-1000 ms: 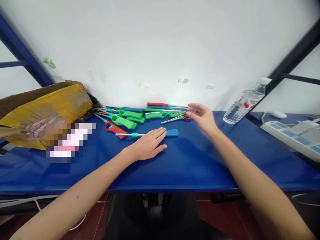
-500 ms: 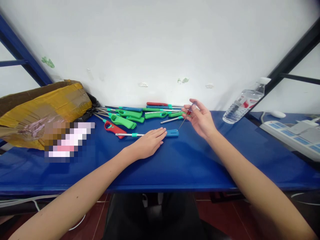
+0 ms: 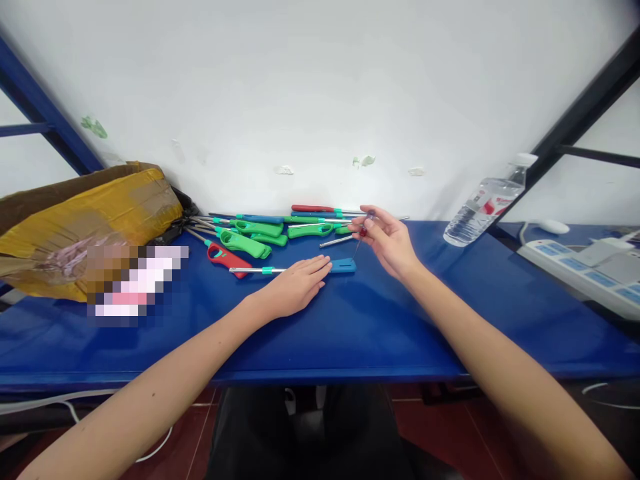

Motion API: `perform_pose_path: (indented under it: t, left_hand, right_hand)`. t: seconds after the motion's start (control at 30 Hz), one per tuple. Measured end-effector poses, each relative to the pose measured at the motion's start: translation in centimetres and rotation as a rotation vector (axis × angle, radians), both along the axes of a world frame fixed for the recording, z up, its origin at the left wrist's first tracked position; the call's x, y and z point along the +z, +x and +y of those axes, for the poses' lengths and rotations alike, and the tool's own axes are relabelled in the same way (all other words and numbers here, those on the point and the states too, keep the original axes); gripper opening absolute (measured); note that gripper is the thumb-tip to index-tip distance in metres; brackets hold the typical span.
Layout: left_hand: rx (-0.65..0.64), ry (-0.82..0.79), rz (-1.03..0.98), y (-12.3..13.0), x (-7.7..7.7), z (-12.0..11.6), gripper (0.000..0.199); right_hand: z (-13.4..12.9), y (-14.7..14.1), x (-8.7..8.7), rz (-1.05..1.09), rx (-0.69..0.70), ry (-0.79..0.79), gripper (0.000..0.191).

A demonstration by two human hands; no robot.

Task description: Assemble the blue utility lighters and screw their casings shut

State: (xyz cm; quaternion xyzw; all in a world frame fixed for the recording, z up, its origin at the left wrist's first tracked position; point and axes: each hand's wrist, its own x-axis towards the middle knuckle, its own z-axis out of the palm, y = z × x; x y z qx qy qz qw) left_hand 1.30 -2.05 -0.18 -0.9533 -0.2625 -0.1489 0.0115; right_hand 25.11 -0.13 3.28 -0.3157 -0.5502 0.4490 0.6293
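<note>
Pressing flat, fingers together, the left hand secures the blue lighter against the counter at the centre of the frame. The right hand grips a screwdriver between thumb and fingers, shaft angled down to the lighter's right end (tip contact cannot be confirmed). Green lighters and a red lighter lie left of centre, beyond the left hand.

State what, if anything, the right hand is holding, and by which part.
The right hand holds a thin-shafted tool, seemingly a screwdriver, by its translucent handle.
</note>
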Motion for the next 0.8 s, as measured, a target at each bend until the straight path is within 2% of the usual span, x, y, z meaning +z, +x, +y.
perform_pose_path:
  t: [0.33, 0.8]
  left_hand:
    - [-0.001, -0.015, -0.006, -0.03, 0.17, -0.09, 0.045]
    - [-0.003, -0.051, -0.005, -0.02, 0.32, -0.25, 0.046]
  right_hand:
    - [0.13, 0.50, 0.21, -0.038, -0.058, 0.020, 0.043]
    - [-0.18, 0.22, 0.21, -0.039, -0.038, -0.006, 0.039]
